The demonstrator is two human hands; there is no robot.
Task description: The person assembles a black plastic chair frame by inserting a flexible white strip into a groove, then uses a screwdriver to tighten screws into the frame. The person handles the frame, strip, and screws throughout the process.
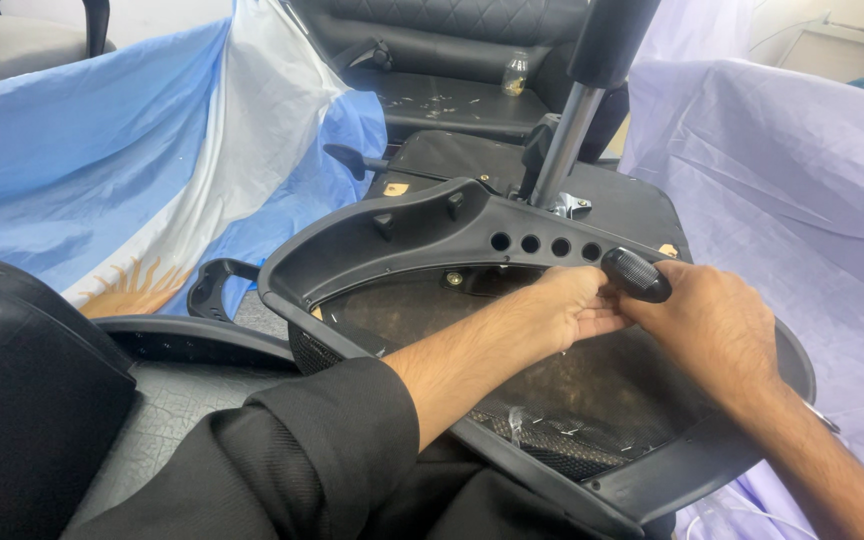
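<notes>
An upturned office chair lies in front of me, its black plastic seat frame (pixel 422 225) ringing a brown underside board (pixel 592 375). My right hand (pixel 717 325) grips a black ribbed tool handle (pixel 636 274) at the frame's right rim, beside a row of round holes (pixel 545 244). Touching it from the left, my left hand (pixel 572 305) has its fingers curled at the spot where the tool meets the frame. What the left fingers pinch is hidden. A chrome gas-lift column (pixel 564 140) rises from the seat base behind.
A blue and white cloth with a sun emblem (pixel 132 180) drapes at left, a lilac sheet (pixel 782 190) at right. Black chair parts lie around: an armrest (pixel 214 285), a cushion (pixel 22 400) at lower left, a quilted seat (pixel 452 60) behind with a small bottle (pixel 516 75).
</notes>
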